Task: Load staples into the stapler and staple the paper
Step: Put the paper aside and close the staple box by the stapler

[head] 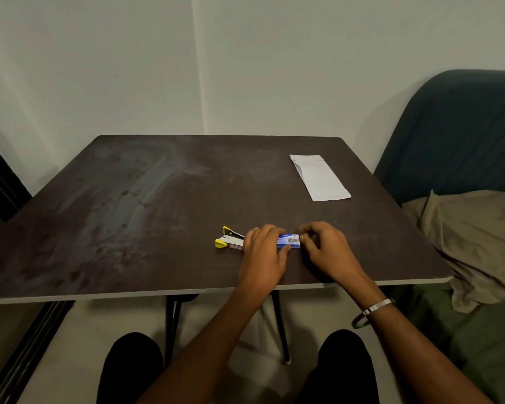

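Observation:
A small blue and white staple box (pixel 289 240) lies on the dark table (pixel 158 199) near its front edge. My left hand (pixel 264 252) covers the box's left part, thumb and fingers gripping it. My right hand (pixel 324 247) pinches the box's right end with its fingertips. Just left of my left hand lies a small stapler (pixel 229 242) with yellow tips, its jaws apart, partly hidden by that hand. A folded white paper (pixel 319 177) lies flat at the table's far right.
A dark teal sofa (pixel 455 132) with a tan cloth (pixel 478 237) stands right of the table. A wall runs behind it. My knees show below the front edge. A metal bangle (pixel 373 312) circles my right wrist.

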